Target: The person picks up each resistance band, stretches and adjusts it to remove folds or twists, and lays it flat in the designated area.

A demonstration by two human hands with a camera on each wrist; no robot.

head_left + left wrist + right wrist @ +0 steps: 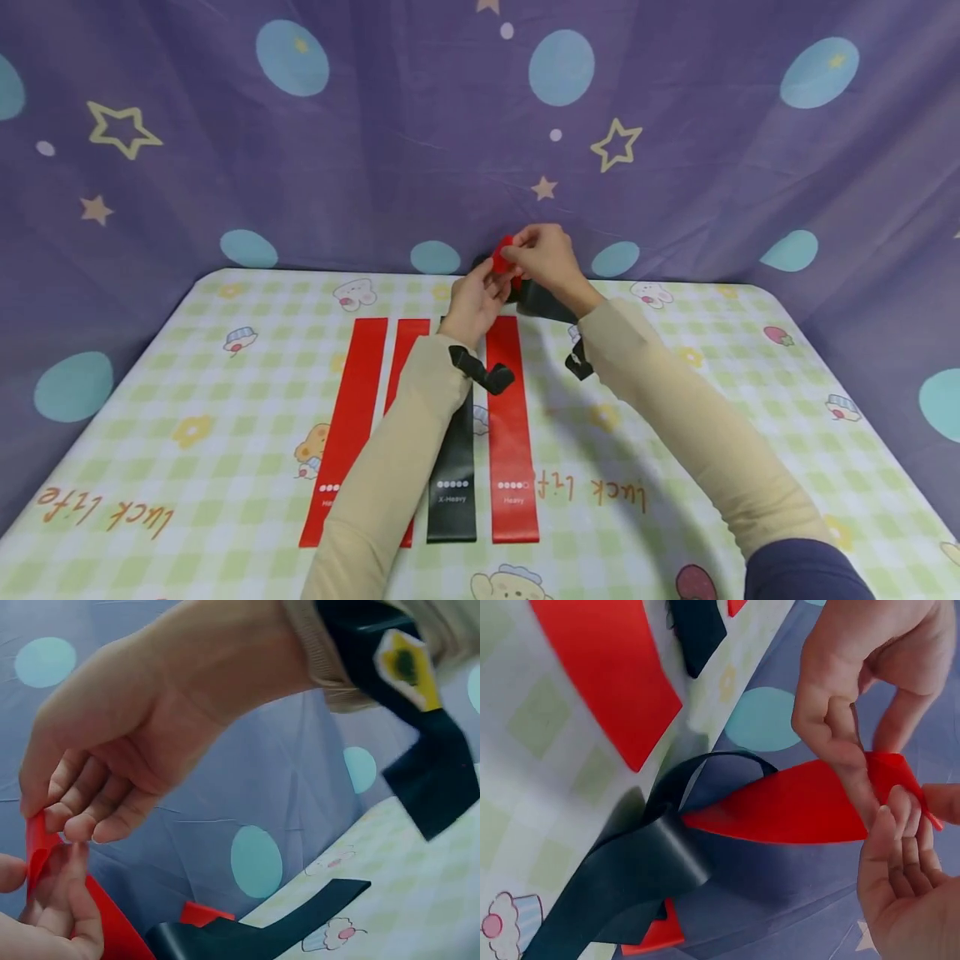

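At the table's far edge, both hands hold a red resistance band (503,253) up in front of the curtain. My left hand (474,307) pinches it from the left and below. My right hand (550,257), a little higher, pinches it between thumb and fingers. In the right wrist view, the held red band (780,802) slants away from the fingers and narrows toward a curled black band (645,862). The short end of another red piece (656,937) shows beneath that black band.
On the checked tablecloth (675,433) lie a red band (348,400) at left, a second red band (412,333) partly under the left sleeve, a black X-Heavy band (452,500) and a red Heavy band (513,450). A purple curtain (375,167) hangs right behind the table.
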